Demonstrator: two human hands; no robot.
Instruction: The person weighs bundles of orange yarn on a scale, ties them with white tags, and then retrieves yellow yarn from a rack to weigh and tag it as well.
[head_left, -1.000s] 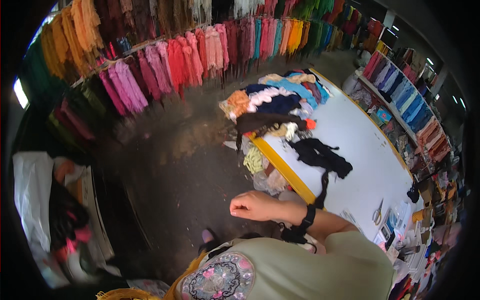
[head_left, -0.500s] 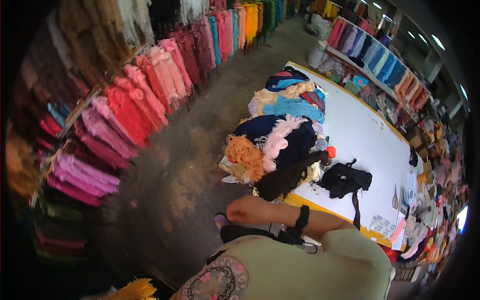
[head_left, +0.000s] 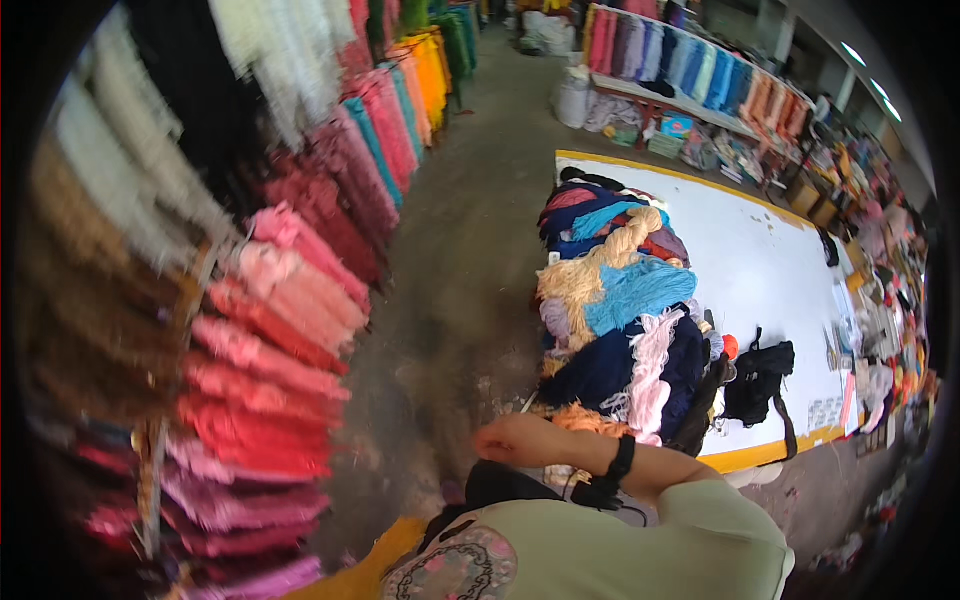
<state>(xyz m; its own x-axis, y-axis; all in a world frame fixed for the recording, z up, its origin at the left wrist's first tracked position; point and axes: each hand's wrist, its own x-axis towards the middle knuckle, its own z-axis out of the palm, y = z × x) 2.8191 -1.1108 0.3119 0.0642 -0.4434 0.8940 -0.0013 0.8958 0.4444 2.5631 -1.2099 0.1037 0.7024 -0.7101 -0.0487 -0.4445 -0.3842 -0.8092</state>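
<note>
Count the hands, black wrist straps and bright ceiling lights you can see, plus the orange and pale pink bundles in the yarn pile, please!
Right hand: 1
Black wrist strap: 1
Orange bundle: 1
Pale pink bundle: 1
Bright ceiling lights: 3
Total: 7

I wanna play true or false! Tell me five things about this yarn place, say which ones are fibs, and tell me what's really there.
1. A black strap goes around the right forearm. True.
2. The right hand is holding up the pale pink yarn. False: that yarn lies on the yarn pile.
3. The white table has a green edge. False: its edge is yellow.
4. Red and pink hanks hang to the left of the table. True.
5. The left hand is petting the bright blue skein. False: the left hand is not in view, and nobody's hand touches that skein.
</note>
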